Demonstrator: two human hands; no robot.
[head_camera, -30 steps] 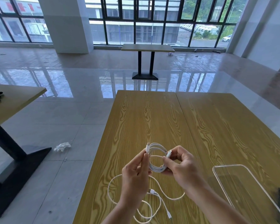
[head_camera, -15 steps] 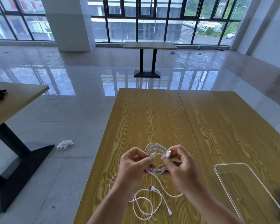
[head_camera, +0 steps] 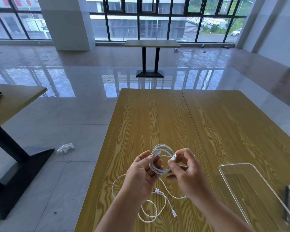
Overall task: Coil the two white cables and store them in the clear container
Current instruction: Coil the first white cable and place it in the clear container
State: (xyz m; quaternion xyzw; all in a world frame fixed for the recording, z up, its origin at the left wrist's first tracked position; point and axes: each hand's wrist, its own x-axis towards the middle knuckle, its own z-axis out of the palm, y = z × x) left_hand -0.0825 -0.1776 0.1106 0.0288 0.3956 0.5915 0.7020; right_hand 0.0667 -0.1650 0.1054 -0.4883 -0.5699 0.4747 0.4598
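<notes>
We've got the coiled cable [head_camera: 159, 162] gripped in the left hand [head_camera: 141, 175] so it can't spring open. The right hand [head_camera: 187, 173] pinches its plug [head_camera: 174, 157], probably to tuck it. The loose second cable [head_camera: 157, 204] lies near us, the clear container [head_camera: 238, 166] to the right.

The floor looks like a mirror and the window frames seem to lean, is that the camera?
Head view: daylight from the windows glares off the glossy floor; the wide-angle lens bends lines near the edges; the coiled cable and the clear container stay sharp enough.
</notes>
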